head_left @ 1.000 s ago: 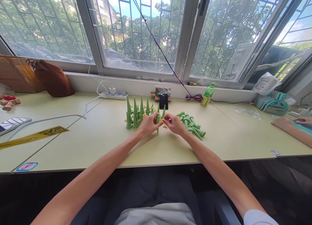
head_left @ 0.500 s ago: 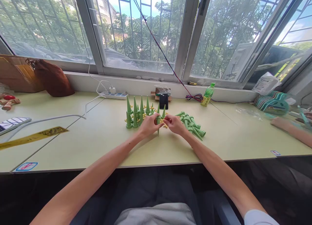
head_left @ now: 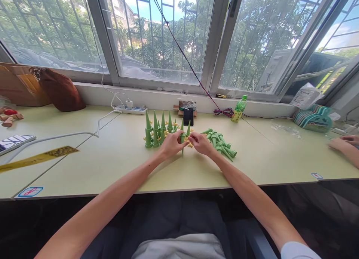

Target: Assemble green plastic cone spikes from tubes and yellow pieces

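My left hand (head_left: 171,143) is closed around a green plastic watering spike (head_left: 182,138), held roughly upright with a pointed end showing above and below the fingers. My right hand (head_left: 202,142) pinches a small yellow valve piece (head_left: 186,139) against the side of that spike; the fingertips hide most of it. Left of my hands stand several green spikes (head_left: 148,136) with yellow valves, their points up. A loose pile of green spikes (head_left: 220,142) lies beside my right hand. Small yellow pieces (head_left: 190,145) are on the table between and behind my hands.
A black phone (head_left: 188,117) leans at the back, near a green-capped bottle (head_left: 239,109) and a power strip (head_left: 131,110). A white cable (head_left: 64,135) crosses the left side. At the right edge, another person's hands (head_left: 342,144) are near a stack of teal items (head_left: 312,119).
My hands stay almost in place, with the spike and yellow piece still between them. At the right edge, the other person's hands have shifted further right.
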A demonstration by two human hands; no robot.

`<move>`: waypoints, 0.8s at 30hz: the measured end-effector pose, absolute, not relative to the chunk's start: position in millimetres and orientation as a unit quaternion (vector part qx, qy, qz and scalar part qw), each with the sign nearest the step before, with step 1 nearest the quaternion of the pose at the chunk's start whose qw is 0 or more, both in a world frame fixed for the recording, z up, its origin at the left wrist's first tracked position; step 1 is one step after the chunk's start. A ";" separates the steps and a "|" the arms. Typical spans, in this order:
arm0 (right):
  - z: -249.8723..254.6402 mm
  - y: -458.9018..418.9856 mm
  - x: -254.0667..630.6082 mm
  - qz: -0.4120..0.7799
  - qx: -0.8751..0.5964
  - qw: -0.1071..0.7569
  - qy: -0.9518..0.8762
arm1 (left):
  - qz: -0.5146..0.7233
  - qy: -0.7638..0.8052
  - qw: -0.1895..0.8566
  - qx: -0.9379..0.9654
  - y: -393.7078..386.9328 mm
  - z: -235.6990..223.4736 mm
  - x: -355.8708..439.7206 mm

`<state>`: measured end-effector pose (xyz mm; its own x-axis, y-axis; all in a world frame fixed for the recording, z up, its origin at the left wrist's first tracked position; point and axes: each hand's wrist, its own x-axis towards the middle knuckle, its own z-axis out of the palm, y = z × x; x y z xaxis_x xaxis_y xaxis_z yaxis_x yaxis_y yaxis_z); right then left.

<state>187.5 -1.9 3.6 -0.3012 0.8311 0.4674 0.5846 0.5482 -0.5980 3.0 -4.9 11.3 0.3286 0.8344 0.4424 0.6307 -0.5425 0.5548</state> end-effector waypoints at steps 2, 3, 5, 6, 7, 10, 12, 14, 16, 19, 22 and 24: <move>3.7 -2.1 187.4 0.159 -0.448 0.383 -0.792 | 0.358 0.456 0.141 0.803 -5.0 11.2 3.0; 3.9 -2.2 187.4 0.159 -0.448 0.382 -0.793 | 0.359 0.455 0.141 0.803 -5.0 11.1 2.9; 4.2 -2.4 187.4 0.158 -0.449 0.379 -0.793 | 0.360 0.454 0.140 0.803 -5.0 10.9 2.8; 4.4 -2.4 187.3 0.158 -0.450 0.378 -0.794 | 0.360 0.454 0.139 0.803 -4.9 10.8 2.8; 4.5 -2.4 187.3 0.157 -0.451 0.377 -0.794 | 0.359 0.453 0.139 0.804 -4.7 10.7 2.7; 4.3 -2.2 187.2 0.156 -0.451 0.374 -0.795 | 0.358 0.454 0.138 0.804 -4.3 10.6 2.3; 3.9 -1.8 187.1 0.157 -0.452 0.374 -0.795 | 0.357 0.454 0.139 0.804 -4.3 10.7 2.0; 3.5 -1.2 187.1 0.159 -0.451 0.374 -0.794 | 0.355 0.455 0.139 0.805 -4.3 10.8 1.7; 3.2 -0.7 187.1 0.160 -0.451 0.376 -0.794 | 0.355 0.454 0.138 0.805 -4.4 10.8 1.6; 3.3 -0.4 186.9 0.162 -0.452 0.382 -0.789 | 0.357 0.452 0.137 0.806 -4.2 10.6 1.8; 4.4 -1.0 186.5 0.165 -0.453 0.392 -0.783 | 0.361 0.451 0.137 0.805 -3.9 10.1 2.3; 5.3 -1.8 186.4 0.160 -0.454 0.400 -0.780 | 0.364 0.449 0.137 0.804 -3.9 9.8 2.6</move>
<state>186.4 -1.8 5.3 -0.2680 0.8363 0.4783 0.5800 0.5365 -0.6130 2.6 -3.9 9.8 0.3317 0.8220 0.4629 0.6225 -0.5594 0.5474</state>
